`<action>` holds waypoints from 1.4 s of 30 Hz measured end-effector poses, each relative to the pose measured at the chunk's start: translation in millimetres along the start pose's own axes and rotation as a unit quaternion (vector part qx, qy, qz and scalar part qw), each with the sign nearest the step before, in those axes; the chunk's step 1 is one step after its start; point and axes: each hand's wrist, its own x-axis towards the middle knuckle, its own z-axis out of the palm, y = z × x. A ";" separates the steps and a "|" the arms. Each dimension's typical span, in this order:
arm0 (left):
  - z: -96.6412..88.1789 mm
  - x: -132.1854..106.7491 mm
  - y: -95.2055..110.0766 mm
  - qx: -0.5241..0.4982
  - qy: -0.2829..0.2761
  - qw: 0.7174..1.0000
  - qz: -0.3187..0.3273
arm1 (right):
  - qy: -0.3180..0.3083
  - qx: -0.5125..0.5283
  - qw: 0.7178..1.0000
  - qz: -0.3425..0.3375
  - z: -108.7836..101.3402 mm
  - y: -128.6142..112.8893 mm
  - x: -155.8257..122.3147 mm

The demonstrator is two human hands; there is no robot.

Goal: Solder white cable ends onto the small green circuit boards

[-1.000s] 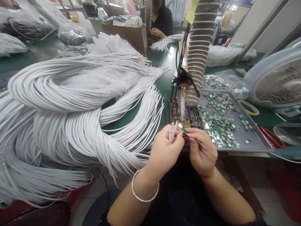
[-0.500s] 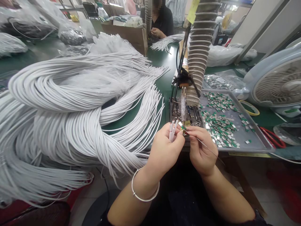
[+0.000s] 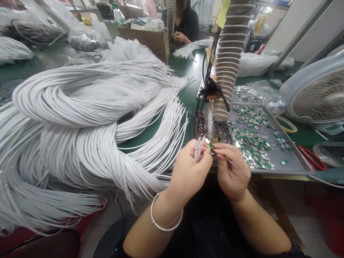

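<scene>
My left hand is closed around several white cables, whose stripped ends point up. Between its thumb and finger sits a small green circuit board with a silver metal plug. A thin strand of solder wire is pinched in my right hand and trails down to the right. Both sets of fingertips nearly meet just under a soldering iron that is fixed tip down on a stand. Whether the iron's tip touches the board is too small to tell.
Large bundles of white cable cover the left of the green table. At right, a metal tray holds many small boards, with red-handled scissors and a fan beside it. A ribbed hose hangs above. Across the table sits a person.
My hands stay together below the iron, with only a very slight shift. The whole view has moved a little, and the grips look the same.
</scene>
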 end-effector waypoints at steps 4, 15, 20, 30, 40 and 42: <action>0.5 -0.5 -1.2 -0.003 -0.003 1.000 -0.001 | -0.001 -0.006 1.000 -0.002 -0.2 -0.8 -0.6; 0.4 -6.6 -16.8 0.019 -0.038 0.999 -0.003 | -0.014 0.042 0.998 0.037 -4.8 1.2 -14.8; -3.1 -20.3 -27.1 0.040 -0.097 0.993 0.047 | 0.052 0.224 0.953 0.197 -10.6 -2.4 -21.9; -6.9 -39.2 -38.4 0.039 -0.076 0.995 0.048 | -0.006 0.436 0.806 0.400 -50.0 -18.3 -13.7; -22.8 -23.5 -31.9 0.007 -0.168 0.986 0.017 | -0.096 -0.180 0.971 0.121 -79.8 33.4 13.8; -24.8 -19.8 -32.4 -0.029 -0.177 0.983 0.024 | -0.155 -0.232 0.958 0.069 -79.7 49.0 23.6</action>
